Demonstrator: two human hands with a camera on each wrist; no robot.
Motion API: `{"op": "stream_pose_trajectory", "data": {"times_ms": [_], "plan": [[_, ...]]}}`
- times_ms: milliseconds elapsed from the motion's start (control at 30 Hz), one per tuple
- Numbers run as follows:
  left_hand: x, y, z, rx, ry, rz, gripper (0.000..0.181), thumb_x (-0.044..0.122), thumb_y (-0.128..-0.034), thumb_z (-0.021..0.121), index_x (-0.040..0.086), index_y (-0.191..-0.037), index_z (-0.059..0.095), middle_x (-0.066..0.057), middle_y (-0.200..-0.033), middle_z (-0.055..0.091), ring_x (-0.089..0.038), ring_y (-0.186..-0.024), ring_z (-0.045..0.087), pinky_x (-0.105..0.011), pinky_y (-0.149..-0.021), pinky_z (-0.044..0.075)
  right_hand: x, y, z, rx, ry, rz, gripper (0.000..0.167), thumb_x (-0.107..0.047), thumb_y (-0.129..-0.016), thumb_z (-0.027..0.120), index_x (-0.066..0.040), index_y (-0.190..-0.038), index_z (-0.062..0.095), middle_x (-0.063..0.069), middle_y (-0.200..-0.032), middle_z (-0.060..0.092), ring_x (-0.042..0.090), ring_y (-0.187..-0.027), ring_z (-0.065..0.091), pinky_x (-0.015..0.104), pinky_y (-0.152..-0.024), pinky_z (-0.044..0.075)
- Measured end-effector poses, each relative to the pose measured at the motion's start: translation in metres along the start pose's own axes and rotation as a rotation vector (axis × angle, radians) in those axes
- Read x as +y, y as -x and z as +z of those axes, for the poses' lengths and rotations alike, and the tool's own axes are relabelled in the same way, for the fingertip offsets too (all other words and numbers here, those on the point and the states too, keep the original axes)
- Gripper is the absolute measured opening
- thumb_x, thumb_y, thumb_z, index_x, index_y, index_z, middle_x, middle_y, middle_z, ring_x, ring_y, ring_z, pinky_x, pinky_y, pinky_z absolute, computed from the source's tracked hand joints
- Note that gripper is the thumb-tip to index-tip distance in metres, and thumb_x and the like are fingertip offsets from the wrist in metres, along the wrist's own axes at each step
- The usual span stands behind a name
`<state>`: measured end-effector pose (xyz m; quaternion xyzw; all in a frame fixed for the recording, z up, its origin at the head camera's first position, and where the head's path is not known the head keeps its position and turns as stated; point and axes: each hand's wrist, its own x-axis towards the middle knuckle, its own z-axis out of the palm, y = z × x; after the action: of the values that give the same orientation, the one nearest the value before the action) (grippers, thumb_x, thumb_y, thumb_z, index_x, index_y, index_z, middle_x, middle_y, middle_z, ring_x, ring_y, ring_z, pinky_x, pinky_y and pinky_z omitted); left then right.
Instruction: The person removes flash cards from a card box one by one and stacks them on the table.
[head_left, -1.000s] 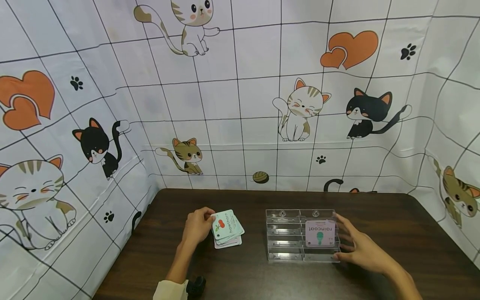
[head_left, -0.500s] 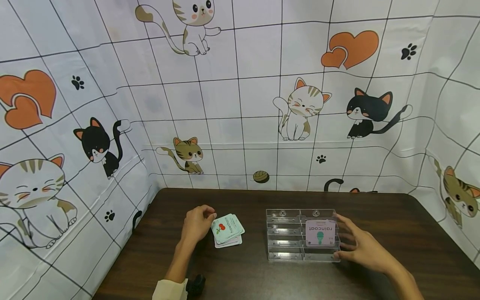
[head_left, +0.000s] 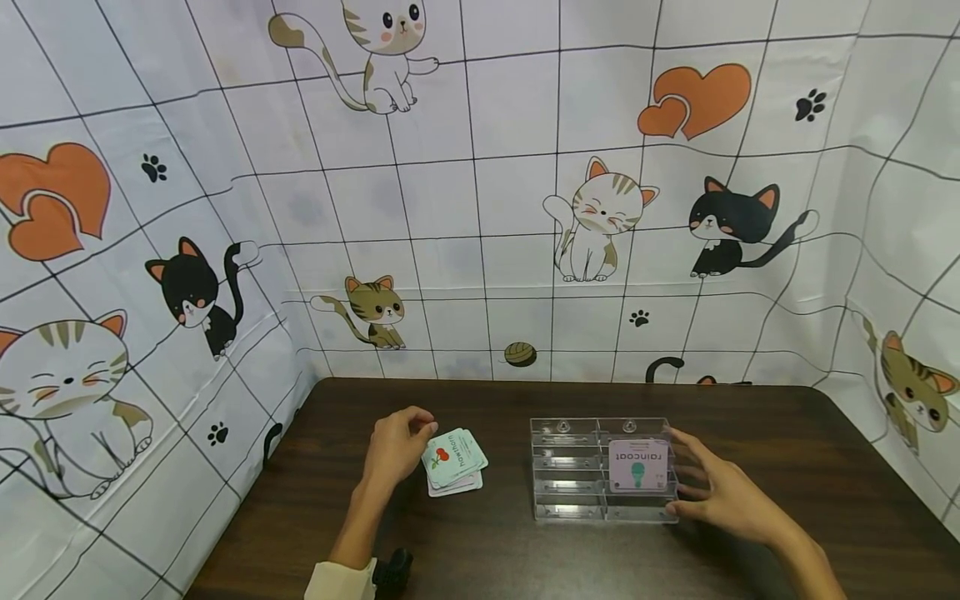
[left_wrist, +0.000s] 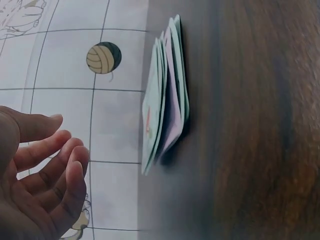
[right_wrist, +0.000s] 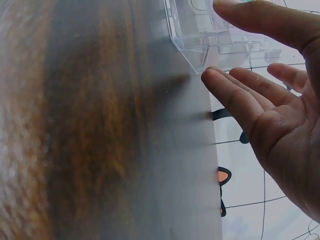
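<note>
A loose stack of picture cards (head_left: 455,458) lies on the table, its top card reading "hawthorn" with red berries. In the left wrist view the cards (left_wrist: 165,95) are seen edge-on, mostly pale green with a lilac one among them. My left hand (head_left: 397,447) hovers just left of the stack, fingers loosely bent and holding nothing. A clear plastic tiered card rack (head_left: 567,487) stands to the right, two columns wide. One lilac card (head_left: 638,467) reading "raincoat" sits upside down in its right column. My right hand (head_left: 723,493) rests at the rack's right side, fingers spread.
The dark wooden table (head_left: 495,562) ends at the back against a white grid curtain (head_left: 517,208) printed with cats and hearts. A black strap (head_left: 393,571) sits at my left wrist by a cream sleeve (head_left: 341,581).
My left hand has let go of the top hawthorn card and drawn slightly up and away from the stack. The card now lies slightly turned. The right hand and rack stay put.
</note>
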<state>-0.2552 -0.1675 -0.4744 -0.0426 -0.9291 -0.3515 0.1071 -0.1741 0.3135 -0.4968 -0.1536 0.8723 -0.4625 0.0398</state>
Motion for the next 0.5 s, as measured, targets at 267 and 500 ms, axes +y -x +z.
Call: {"op": "stream_pose_trajectory", "data": {"times_ms": [267, 500], "plan": [[0.013, 0.002, -0.002, -0.015, 0.019, 0.014, 0.012, 0.021, -0.1016, 0.075, 0.013, -0.109, 0.080, -0.001, -0.096, 0.078, -0.015, -0.082, 0.063, -0.038, -0.075, 0.052, -0.001, -0.001, 0.000, 0.000, 0.001, -0.009, 0.116, -0.010, -0.081, 0.094, 0.002, -0.168, 0.018, 0.050, -0.157, 0.032, 0.069, -0.130, 0.054, 0.040, -0.091, 0.064], [0.021, 0.004, 0.000, -0.022, 0.039, 0.032, 0.015, 0.022, -0.1016, 0.075, 0.011, -0.111, 0.080, -0.002, -0.098, 0.079, -0.015, -0.083, 0.066, -0.038, -0.075, 0.054, 0.000, 0.000, 0.000, -0.004, 0.001, -0.009, 0.116, -0.010, -0.081, 0.093, 0.001, -0.168, 0.018, 0.050, -0.157, 0.032, 0.069, -0.131, 0.054, 0.040, -0.091, 0.064]]}}
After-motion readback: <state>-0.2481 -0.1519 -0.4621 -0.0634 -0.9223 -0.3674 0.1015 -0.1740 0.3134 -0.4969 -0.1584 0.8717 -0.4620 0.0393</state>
